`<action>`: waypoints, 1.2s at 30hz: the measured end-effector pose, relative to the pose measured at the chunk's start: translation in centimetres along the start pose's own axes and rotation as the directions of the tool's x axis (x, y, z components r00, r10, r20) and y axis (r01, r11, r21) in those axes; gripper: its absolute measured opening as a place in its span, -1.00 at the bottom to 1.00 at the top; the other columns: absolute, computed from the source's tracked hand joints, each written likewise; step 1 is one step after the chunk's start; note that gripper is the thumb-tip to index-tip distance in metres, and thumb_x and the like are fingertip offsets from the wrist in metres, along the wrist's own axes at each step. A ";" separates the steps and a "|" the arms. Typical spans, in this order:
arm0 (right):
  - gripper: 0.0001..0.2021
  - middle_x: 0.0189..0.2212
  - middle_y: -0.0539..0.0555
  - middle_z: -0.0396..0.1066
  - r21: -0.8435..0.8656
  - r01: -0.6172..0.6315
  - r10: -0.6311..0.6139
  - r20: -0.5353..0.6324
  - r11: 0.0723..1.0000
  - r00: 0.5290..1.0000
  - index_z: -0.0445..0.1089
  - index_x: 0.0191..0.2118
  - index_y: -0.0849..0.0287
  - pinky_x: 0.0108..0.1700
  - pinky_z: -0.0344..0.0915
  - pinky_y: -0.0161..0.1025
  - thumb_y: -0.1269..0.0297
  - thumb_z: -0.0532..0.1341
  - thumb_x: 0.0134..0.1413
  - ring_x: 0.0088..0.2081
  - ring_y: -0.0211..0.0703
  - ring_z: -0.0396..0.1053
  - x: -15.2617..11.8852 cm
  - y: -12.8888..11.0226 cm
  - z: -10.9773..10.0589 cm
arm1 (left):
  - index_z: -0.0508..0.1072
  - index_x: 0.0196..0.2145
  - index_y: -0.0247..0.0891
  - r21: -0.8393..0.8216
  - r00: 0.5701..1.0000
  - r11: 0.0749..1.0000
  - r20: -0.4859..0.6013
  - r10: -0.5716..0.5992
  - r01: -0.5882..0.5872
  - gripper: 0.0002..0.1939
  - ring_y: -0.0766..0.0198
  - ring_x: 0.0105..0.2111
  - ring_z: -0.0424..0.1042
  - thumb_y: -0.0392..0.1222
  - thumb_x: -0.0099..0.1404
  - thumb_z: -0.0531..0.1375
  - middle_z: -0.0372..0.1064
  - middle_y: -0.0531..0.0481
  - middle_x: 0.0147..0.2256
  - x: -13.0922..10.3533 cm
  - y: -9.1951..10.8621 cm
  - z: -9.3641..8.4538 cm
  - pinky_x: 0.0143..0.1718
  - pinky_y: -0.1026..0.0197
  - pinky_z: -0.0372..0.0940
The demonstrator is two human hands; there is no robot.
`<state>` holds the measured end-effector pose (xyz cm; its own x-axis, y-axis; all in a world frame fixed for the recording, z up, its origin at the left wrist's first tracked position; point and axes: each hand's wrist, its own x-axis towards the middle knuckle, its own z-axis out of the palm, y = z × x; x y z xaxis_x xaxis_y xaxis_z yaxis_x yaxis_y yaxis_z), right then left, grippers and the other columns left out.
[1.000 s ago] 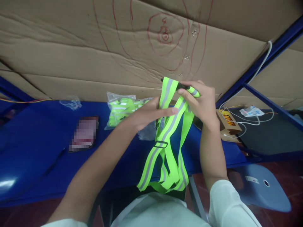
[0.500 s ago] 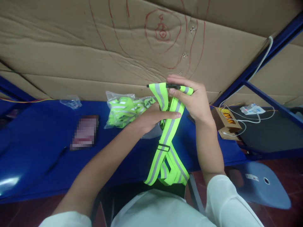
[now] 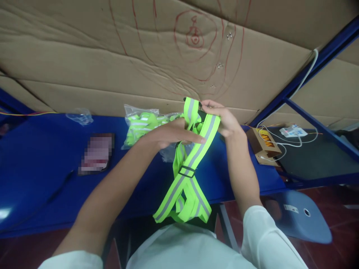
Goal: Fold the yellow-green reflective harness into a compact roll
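Note:
A neon-yellow reflective strap (image 3: 197, 151) with a grey stripe hangs in loops from both hands, down over the table's front edge. My left hand (image 3: 183, 132) is closed around its gathered bands, thumb lying across the stripe; the other fingers are mostly hidden. My right hand (image 3: 221, 116) pinches the strap's upper end by a dark buckle, partly covered by the fingers. Lower down, a black slider (image 3: 187, 171) sits on the strap where the bands cross. Behind my left hand lies a clear plastic bag (image 3: 141, 125) of similar neon straps.
A phone-like object (image 3: 97, 154), blurred out, lies on the blue table (image 3: 134, 183) at left, near a crumpled clear bag (image 3: 81, 116). An open cardboard box (image 3: 265, 144) and white cables are at right. A cardboard wall (image 3: 84, 67) stands behind; a blue-grey stool (image 3: 305, 220) is below right.
My right hand has turned and closed around the strap's upper end, with the buckle now more hidden. The strap's lower loops have swung left. The view has shifted slightly.

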<state>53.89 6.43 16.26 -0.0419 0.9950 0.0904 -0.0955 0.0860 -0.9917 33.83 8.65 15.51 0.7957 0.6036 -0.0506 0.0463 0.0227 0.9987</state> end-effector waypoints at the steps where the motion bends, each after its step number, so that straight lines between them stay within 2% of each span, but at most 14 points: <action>1: -0.60 -0.29 -0.04 0.47 0.036 -0.023 0.022 0.008 0.999 1.000 0.41 -0.26 0.11 -0.25 0.37 -0.27 0.07 0.51 -0.17 -0.34 -0.23 0.40 0.3 0.3 0.1 | 0.52 -0.32 -0.32 0.027 1.000 0.999 0.023 -0.021 0.020 -0.63 0.33 -0.55 0.31 -0.16 -0.05 0.53 0.39 0.02 -0.50 0.0 0.0 -0.1 -0.54 0.28 0.13; 4: -0.62 -0.32 -0.04 0.45 -0.032 -0.012 0.011 -0.012 0.999 1.000 0.39 -0.26 0.10 -0.27 0.36 -0.26 0.03 0.47 -0.11 -0.35 -0.22 0.38 0.6 0.6 0.2 | 0.49 -0.37 -0.31 0.033 0.998 0.998 0.050 -0.047 0.046 -0.64 0.32 -0.54 0.33 -0.11 -0.02 0.52 0.41 0.01 -0.49 0.5 -0.6 -0.4 -0.51 0.27 0.17; 6: -0.67 -0.31 -0.03 0.44 -0.207 0.121 -0.141 -0.087 0.971 0.986 0.39 -0.25 0.10 -0.24 0.35 -0.26 0.01 0.42 -0.01 -0.32 -0.21 0.38 0.3 0.2 0.2 | 0.53 -0.28 -0.30 -0.054 0.997 0.998 0.065 -0.028 0.032 -0.59 0.25 -0.45 0.44 -0.08 -0.02 0.54 0.50 -0.04 -0.39 1.0 -1.3 -0.5 -0.41 0.24 0.29; 7: -0.69 -0.29 -0.02 0.44 -0.327 0.219 -0.270 -0.122 0.919 0.955 0.40 -0.24 0.10 -0.20 0.35 -0.24 0.02 0.39 0.06 -0.29 -0.20 0.38 0.0 -0.1 0.1 | 0.55 -0.17 -0.28 -0.104 0.997 0.994 0.073 -0.008 0.015 -0.52 0.19 -0.36 0.50 -0.05 -0.01 0.54 0.54 -0.07 -0.30 1.3 -1.6 -0.6 -0.33 0.22 0.35; 9: -0.74 -0.23 0.01 0.44 -0.557 0.386 -0.532 -0.121 0.735 0.838 0.40 -0.20 0.10 -0.08 0.36 -0.20 0.03 0.32 0.18 -0.19 -0.17 0.39 -0.7 -0.9 0.1 | 0.50 0.07 -0.19 -0.166 0.997 0.985 0.056 0.062 -0.052 -0.34 0.09 -0.11 0.55 0.00 0.04 0.53 0.55 -0.10 -0.07 1.7 -1.9 -0.7 -0.12 0.17 0.41; 11: -0.77 -0.19 0.03 0.44 -0.685 0.463 -0.672 -0.052 0.563 0.739 0.39 -0.16 0.10 0.02 0.35 -0.14 0.05 0.26 0.27 -0.13 -0.14 0.39 -1.5 -1.6 0.1 | 0.36 0.23 -0.10 -0.157 0.987 0.974 -0.037 0.159 -0.163 -0.21 0.04 0.08 0.48 0.03 0.10 0.50 0.46 -0.12 0.12 1.7 -1.7 -0.8 0.05 0.11 0.39; 15: -0.81 -0.16 0.07 0.41 -0.762 0.519 -0.746 0.072 0.387 0.662 0.39 -0.12 0.09 0.08 0.36 -0.04 0.08 0.19 0.37 -0.06 -0.08 0.39 -2.4 -2.4 0.5 | 0.12 0.36 0.02 0.005 0.906 0.945 -0.284 0.314 -0.326 -0.05 -0.02 0.19 0.39 0.05 0.14 0.48 0.28 -0.17 0.27 0.6 -0.2 -0.7 0.12 0.00 0.39; 18: -0.81 -0.08 0.13 0.35 -0.784 0.552 -0.741 0.188 0.282 0.645 0.42 -0.09 0.07 0.13 0.35 0.02 0.10 0.18 0.38 0.06 0.00 0.34 -2.6 -2.3 1.0 | 0.06 0.39 0.07 0.174 0.866 0.913 -0.293 0.406 -0.369 0.00 -0.05 0.20 0.38 0.05 0.13 0.47 0.25 -0.14 0.27 -0.8 1.0 -0.9 0.12 -0.01 0.39; 22: -0.79 0.01 0.18 0.27 -0.797 0.559 -0.685 0.276 0.229 0.674 0.44 -0.04 0.06 0.23 0.29 0.12 0.10 0.15 0.40 0.12 0.05 0.30 -2.6 -1.5 1.8 | 0.26 0.30 -0.02 0.539 0.834 0.816 -0.338 0.435 -0.208 -0.19 -0.12 0.16 0.39 0.03 0.16 0.44 0.34 -0.11 0.18 -2.0 1.7 -1.2 0.18 -0.10 0.32; 25: -0.75 0.07 0.20 0.27 -0.804 0.536 -0.653 0.264 0.258 0.710 0.45 -0.04 0.06 0.30 0.20 0.22 0.06 0.15 0.40 0.21 0.13 0.24 -2.1 -0.6 2.4 | 0.41 0.13 -0.08 0.661 0.773 0.746 -0.435 0.462 -0.073 -0.48 -0.13 0.14 0.38 -0.02 0.24 0.36 0.45 -0.06 0.04 -1.4 1.3 -1.1 0.21 -0.12 0.25; 27: -0.70 0.15 0.21 0.25 -0.795 0.492 -0.636 0.182 0.353 0.750 0.43 0.03 0.04 0.33 0.17 0.22 0.00 0.19 0.36 0.30 0.16 0.17 -1.5 0.1 2.5 | 0.43 0.02 -0.10 0.598 0.742 0.787 -0.458 0.490 -0.150 -0.57 -0.07 0.11 0.41 -0.04 0.23 0.38 0.48 -0.04 -0.04 -0.7 0.8 -1.3 0.17 -0.02 0.27; 30: -0.39 0.27 0.18 0.21 -0.668 0.390 -0.563 -0.052 0.633 0.825 0.28 0.24 -0.04 0.31 0.26 0.14 -0.11 0.36 0.16 0.35 0.13 0.13 -0.4 1.2 2.3 | 0.35 -0.05 -0.12 0.288 0.728 0.886 -0.505 0.464 -0.364 -0.49 0.09 -0.13 0.52 -0.09 0.12 0.47 0.47 0.02 -0.22 0.3 0.4 -1.8 -0.03 0.10 0.38; 33: -0.25 0.15 0.13 0.39 -0.347 0.183 -0.233 -0.108 0.920 0.966 0.26 0.24 -0.05 0.15 0.43 0.05 -0.20 0.43 -0.02 0.20 0.07 0.35 0.3 1.9 2.1 | 0.27 -0.05 -0.11 -0.079 0.746 0.875 -0.563 0.356 -0.477 -0.40 0.21 -0.35 0.53 -0.23 0.05 0.49 0.46 0.10 -0.28 0.6 0.4 -2.0 -0.17 0.09 0.44; 36: -0.39 -0.07 0.10 0.52 -0.095 -0.025 0.031 0.056 0.995 0.998 0.42 0.03 0.05 0.00 0.52 -0.06 -0.25 0.41 -0.01 0.00 0.01 0.50 0.5 2.1 2.7 | 0.31 -0.05 -0.13 -0.310 0.790 0.831 -0.570 0.226 -0.461 -0.45 0.24 -0.35 0.54 -0.33 0.07 0.46 0.47 0.11 -0.29 0.7 0.7 -1.9 -0.17 0.12 0.45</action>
<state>50.96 6.97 14.47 -0.1008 0.9928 0.0648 0.0002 0.0652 -0.9979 33.25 10.64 16.14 0.2951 0.9361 0.1913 -0.5155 -0.0126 0.8568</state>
